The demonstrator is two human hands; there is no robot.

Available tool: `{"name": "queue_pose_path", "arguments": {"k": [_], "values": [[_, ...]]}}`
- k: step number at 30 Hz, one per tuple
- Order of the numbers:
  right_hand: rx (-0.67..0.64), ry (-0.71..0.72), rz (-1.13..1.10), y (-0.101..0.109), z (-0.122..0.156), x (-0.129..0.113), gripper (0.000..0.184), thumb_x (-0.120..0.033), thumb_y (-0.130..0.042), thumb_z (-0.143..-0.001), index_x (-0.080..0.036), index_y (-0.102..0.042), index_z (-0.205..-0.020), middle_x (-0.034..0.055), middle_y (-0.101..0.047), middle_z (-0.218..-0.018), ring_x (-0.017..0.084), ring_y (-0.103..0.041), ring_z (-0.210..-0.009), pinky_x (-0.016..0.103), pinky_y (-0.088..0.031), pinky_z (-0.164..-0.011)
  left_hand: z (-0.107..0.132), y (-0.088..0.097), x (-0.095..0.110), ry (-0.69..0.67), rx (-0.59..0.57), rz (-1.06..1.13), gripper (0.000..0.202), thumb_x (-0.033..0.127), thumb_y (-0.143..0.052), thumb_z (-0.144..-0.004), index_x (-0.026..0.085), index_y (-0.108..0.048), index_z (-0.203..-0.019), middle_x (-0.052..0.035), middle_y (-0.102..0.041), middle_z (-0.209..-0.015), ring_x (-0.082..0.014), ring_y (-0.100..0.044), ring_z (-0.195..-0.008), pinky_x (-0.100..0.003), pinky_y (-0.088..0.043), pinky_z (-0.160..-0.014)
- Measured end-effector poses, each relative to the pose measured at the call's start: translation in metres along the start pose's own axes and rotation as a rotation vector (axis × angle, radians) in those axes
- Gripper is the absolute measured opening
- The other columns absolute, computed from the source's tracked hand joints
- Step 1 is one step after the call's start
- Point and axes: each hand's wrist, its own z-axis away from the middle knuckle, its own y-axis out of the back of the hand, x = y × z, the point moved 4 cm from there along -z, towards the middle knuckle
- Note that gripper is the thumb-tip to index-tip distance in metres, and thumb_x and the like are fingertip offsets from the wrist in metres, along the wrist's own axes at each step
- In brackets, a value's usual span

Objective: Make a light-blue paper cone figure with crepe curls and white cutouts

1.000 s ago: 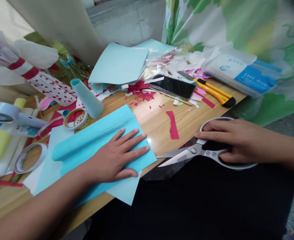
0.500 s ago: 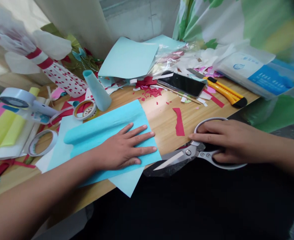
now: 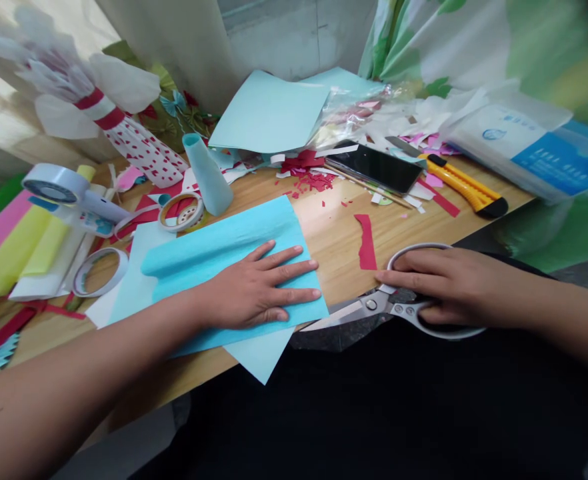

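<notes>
Turquoise crepe paper (image 3: 234,257) lying across the front edge of a light wooden table (image 3: 334,250) at mid-frame, one long soft ridge running along it, with a pale blue card sheet (image 3: 261,353) poking out beneath and past the table edge. Left hand (image 3: 257,285) pressing flat on that paper, open, fingers spread and pointing right, gripping nothing. Right hand (image 3: 444,287) closing around the pale looped handles of steel scissors (image 3: 371,305) at lower right, fingers curling over the upper loop, blades lying almost together and pointing left, tips just beside the paper's lower right corner. Narrow torn red paper strip (image 3: 367,243) lying on bare wood between paper and right hand. Black smartphone (image 3: 374,168) resting at upper centre among red paper snippets (image 3: 314,181), yellow utility knife (image 3: 467,190) lying just right of it, plastic packet with a blue label (image 3: 557,160) sitting at upper right. Pale blue paper cone (image 3: 208,175) standing tilted beyond the paper, clear tape rolls (image 3: 100,272) lying to its left, and stacked coloured paper sheets (image 3: 4,247) filling the far left edge.
</notes>
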Motion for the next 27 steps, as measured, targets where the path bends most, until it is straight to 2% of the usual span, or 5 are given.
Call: {"name": "queue_pose_path", "arguments": {"k": [7,13,19,24,27], "values": [[0.002,0.029,0.04,-0.003,0.002,-0.005,0.047,-0.018,-0.05,-0.081,-0.017,-0.049,-0.129,0.0124,-0.062,-0.101,0.022,-0.062,-0.083,0.033,-0.053,-0.067,-0.002,0.001,0.001,-0.001,-0.021,-0.036,0.047,0.048,-0.034,-0.092,0.044,-0.03,-0.138,0.0031,-0.014,-0.154,-0.0262,-0.007,-0.141,-0.054,-0.004,-0.11],[-0.007,-0.004,0.052,-0.006,0.004,-0.007,0.049,-0.019,-0.054,-0.078,-0.018,-0.048,-0.128,0.0117,-0.06,-0.103,0.023,-0.061,-0.085,0.033,-0.052,-0.068,-0.002,0.002,0.003,0.005,-0.028,-0.014,0.043,0.046,-0.036,-0.092,0.05,-0.031,-0.135,0.0062,-0.008,-0.155,-0.028,-0.006,-0.141,-0.057,-0.004,-0.109],[-0.005,-0.003,0.064,-0.011,0.009,-0.005,0.046,-0.019,-0.052,-0.08,-0.016,-0.049,-0.126,0.0127,-0.061,-0.103,0.023,-0.062,-0.085,0.034,-0.051,-0.067,-0.002,0.003,0.003,-0.008,0.004,0.02,0.043,0.044,-0.038,-0.092,0.049,-0.033,-0.134,0.0082,-0.01,-0.154,-0.0286,-0.009,-0.141,-0.056,-0.004,-0.109],[-0.019,0.019,0.121,-0.015,0.013,-0.005,0.045,-0.024,-0.048,-0.084,-0.015,-0.048,-0.128,0.014,-0.061,-0.104,0.023,-0.062,-0.085,0.033,-0.051,-0.064,-0.002,0.002,0.003,-0.031,0.007,0.005,0.045,0.045,-0.037,-0.092,0.048,-0.031,-0.136,0.0053,-0.01,-0.155,-0.0304,-0.008,-0.141,-0.056,-0.002,-0.109],[-0.043,0.011,0.176,-0.014,0.013,-0.008,0.045,-0.022,-0.047,-0.086,-0.018,-0.045,-0.131,0.0134,-0.062,-0.105,0.023,-0.061,-0.088,0.032,-0.05,-0.066,-0.001,0.002,0.003,-0.032,-0.016,-0.019,0.045,0.045,-0.035,-0.092,0.048,-0.03,-0.137,0.003,-0.01,-0.155,-0.0301,-0.006,-0.141,-0.057,-0.002,-0.108]]}}
